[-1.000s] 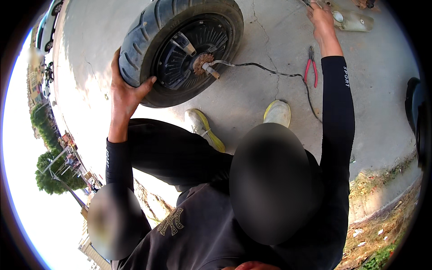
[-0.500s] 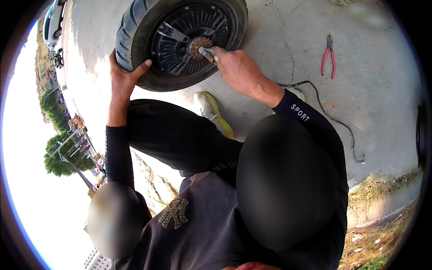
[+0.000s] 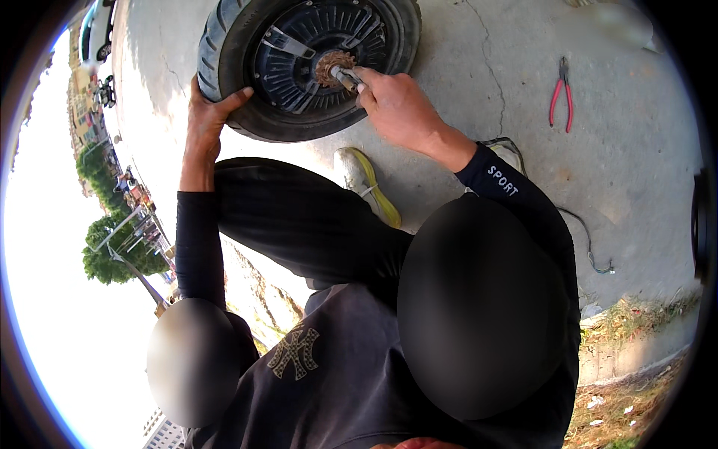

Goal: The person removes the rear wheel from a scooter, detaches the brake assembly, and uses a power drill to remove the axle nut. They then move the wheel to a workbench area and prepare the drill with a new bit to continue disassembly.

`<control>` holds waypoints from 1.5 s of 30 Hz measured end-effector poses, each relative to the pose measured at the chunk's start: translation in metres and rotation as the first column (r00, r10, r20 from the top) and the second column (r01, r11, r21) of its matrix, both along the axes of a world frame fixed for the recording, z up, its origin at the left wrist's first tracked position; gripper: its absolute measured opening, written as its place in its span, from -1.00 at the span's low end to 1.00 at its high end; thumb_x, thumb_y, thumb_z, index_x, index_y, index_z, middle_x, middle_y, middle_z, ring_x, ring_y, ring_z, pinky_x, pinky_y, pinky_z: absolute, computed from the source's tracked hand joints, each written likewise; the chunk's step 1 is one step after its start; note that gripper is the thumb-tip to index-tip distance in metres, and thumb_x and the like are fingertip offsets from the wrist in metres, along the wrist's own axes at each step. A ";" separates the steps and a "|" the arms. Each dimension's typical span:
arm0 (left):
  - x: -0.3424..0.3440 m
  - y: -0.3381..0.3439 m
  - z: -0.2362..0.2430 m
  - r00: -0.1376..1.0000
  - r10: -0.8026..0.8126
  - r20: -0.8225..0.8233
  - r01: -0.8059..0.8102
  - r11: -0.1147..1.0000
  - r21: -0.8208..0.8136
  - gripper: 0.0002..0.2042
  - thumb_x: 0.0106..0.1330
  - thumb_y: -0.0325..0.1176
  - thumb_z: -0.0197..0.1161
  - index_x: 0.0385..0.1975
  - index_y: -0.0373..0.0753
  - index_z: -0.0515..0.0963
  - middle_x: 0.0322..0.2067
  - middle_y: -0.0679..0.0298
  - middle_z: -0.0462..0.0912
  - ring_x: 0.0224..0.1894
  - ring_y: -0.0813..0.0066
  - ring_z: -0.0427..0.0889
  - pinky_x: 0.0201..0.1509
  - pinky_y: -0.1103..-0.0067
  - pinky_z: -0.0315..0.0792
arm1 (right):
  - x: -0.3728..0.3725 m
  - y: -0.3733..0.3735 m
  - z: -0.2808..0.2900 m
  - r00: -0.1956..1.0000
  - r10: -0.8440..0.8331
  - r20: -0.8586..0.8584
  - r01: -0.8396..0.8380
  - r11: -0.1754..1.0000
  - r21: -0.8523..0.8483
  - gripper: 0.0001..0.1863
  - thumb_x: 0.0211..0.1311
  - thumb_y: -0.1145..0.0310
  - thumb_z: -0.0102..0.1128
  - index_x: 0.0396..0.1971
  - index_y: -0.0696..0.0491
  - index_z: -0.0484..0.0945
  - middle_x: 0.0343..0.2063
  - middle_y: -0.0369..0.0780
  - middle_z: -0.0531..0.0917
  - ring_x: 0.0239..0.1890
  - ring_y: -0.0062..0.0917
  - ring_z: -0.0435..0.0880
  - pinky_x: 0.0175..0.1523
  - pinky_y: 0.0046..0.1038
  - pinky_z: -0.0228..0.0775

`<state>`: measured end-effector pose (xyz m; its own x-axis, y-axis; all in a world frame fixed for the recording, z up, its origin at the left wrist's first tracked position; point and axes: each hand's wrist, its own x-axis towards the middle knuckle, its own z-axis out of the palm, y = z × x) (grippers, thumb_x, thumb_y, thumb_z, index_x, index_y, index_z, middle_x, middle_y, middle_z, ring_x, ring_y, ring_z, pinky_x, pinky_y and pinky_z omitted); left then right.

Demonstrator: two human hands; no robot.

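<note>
My left hand grips the tread edge of a black wheel with a slotted hub, its thumb on the sidewall. A rusty ring surrounds the protruding axle. My right hand is closed on a metal tool at the axle; the tool's type is hard to make out. A black cable runs out from behind my right forearm along the concrete to a frayed end. Red-handled pliers lie to the right of the wheel.
My shoe is below the wheel on cracked concrete. A dark object stands at the right edge, with weedy ground below. Parked vehicles and trees show at the far left; a blurred object is at top right.
My right hand came from the top right to the axle with a metal tool. The wheel appears higher in view, and the cable end now lies on the concrete at right.
</note>
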<state>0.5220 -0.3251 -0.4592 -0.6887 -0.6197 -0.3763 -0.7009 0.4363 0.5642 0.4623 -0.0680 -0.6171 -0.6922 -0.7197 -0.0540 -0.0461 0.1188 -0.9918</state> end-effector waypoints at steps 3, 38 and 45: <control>0.002 0.003 0.003 1.000 -0.020 -0.004 0.019 0.999 -0.039 -0.17 -0.03 -0.34 0.55 0.27 -0.39 0.25 0.07 0.05 0.53 0.14 0.23 0.53 0.28 0.43 0.36 | -0.017 -0.003 -0.004 0.993 0.108 0.052 -0.109 0.994 0.018 -0.76 0.37 0.42 0.00 -0.13 0.23 0.57 -0.50 0.02 0.67 -0.54 -0.14 0.66 -0.36 -0.22 0.50; 0.006 0.012 0.010 0.981 -0.185 0.060 0.195 0.929 -0.313 -0.09 -0.08 -0.14 0.62 0.23 -0.46 0.26 -0.02 -0.09 0.60 0.00 0.17 0.65 0.07 0.41 0.55 | -0.007 0.032 0.026 0.993 0.115 0.011 -0.115 0.988 0.106 -0.62 0.43 0.35 0.05 0.17 0.17 0.51 -0.70 -0.06 0.41 -0.67 -0.31 0.41 -0.46 -0.34 0.30; 0.007 0.013 0.011 0.976 -0.198 0.093 0.218 0.888 -0.404 -0.08 -0.08 -0.14 0.62 0.24 -0.46 0.26 -0.02 -0.12 0.59 0.01 0.14 0.65 0.07 0.40 0.55 | -0.012 0.033 0.028 0.990 0.123 -0.072 -0.114 0.986 0.120 -0.70 0.40 0.36 0.07 -0.01 0.23 0.53 -0.64 0.01 0.54 -0.55 -0.07 0.57 -0.39 -0.17 0.36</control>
<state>0.5290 -0.3116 -0.4482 -0.8066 -0.5702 -0.1556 -0.5899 0.7603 0.2720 0.4499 -0.0351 -0.5890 -0.6076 -0.7891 -0.0901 -0.1441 0.2212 -0.9645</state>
